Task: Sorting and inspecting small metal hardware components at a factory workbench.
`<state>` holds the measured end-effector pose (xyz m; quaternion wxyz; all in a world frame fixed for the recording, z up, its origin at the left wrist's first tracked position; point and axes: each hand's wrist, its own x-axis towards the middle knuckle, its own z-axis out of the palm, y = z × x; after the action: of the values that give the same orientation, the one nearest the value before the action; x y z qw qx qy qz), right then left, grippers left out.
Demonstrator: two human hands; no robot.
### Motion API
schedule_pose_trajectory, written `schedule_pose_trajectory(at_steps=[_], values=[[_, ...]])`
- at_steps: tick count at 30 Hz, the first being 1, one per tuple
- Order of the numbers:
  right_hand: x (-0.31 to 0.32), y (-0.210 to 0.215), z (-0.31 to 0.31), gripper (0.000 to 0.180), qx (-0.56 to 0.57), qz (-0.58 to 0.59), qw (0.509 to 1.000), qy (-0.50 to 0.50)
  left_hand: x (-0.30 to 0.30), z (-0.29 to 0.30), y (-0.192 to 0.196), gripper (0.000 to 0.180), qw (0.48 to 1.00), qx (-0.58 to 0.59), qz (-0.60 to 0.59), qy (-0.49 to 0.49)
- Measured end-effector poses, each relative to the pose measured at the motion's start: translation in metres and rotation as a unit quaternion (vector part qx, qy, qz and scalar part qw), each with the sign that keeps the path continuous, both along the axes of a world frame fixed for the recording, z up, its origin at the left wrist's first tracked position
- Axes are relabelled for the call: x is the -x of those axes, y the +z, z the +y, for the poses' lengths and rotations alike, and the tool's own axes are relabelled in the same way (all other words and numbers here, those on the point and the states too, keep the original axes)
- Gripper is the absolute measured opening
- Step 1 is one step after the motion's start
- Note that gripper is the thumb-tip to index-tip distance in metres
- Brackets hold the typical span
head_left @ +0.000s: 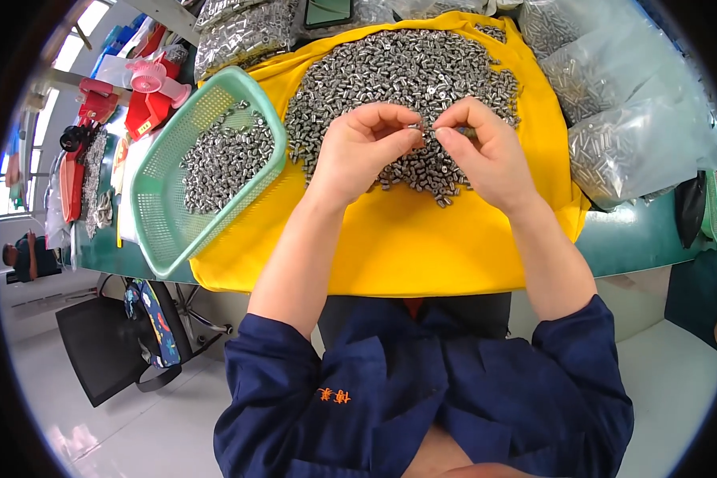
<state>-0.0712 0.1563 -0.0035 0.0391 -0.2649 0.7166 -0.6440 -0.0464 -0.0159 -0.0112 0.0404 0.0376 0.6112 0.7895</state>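
Note:
Over a wide heap of small cylindrical metal parts (382, 72), both of my hands are raised with their fingertips close together. My left hand (357, 151) pinches a small metal part (417, 127) between thumb and forefinger; only a bit of it shows. Thumb and forefinger of my right hand (490, 155) are also pressed together, and whatever lies between them is too small to make out. The heap rests on a yellow cloth (422, 247). To the left, a green plastic basket (155, 211) holds more of the same kind of parts (223, 163).
Clear plastic bags filled with metal parts (605, 151) line the right side of the green table (637, 239); another bagged stack (243, 40) lies at the back left. A pink fan (155, 80) and red bins (146, 111) stand beyond the basket. A black chair (107, 346) is at lower left.

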Motion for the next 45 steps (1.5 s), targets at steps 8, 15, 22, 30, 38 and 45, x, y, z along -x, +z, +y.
schedule_pose_trajectory(at_steps=[8,15,22,30,38,45], values=[[-0.001,-0.004,-0.003,0.006,-0.049,0.051,0.997,-0.010,-0.006,0.000,-0.004,0.015,0.995,0.092,0.014,0.027],[-0.006,-0.001,-0.005,0.007,-0.174,0.184,0.966,-0.043,-0.010,0.006,0.002,0.013,0.965,0.240,0.082,0.062],[-0.004,-0.006,-0.008,0.009,-0.205,0.278,0.935,-0.076,-0.009,0.013,0.001,0.013,0.895,0.367,0.221,0.120],[-0.004,-0.005,-0.005,0.006,-0.171,0.253,0.948,-0.093,-0.005,0.003,-0.002,0.015,0.856,0.421,0.237,0.183],[-0.005,-0.001,-0.004,0.006,-0.096,0.116,0.986,-0.071,-0.006,-0.002,-0.004,0.011,0.998,0.003,-0.008,0.070],[-0.005,0.000,-0.003,0.006,-0.046,0.067,0.996,-0.037,-0.007,0.001,-0.010,0.014,0.988,-0.144,-0.047,-0.018]])
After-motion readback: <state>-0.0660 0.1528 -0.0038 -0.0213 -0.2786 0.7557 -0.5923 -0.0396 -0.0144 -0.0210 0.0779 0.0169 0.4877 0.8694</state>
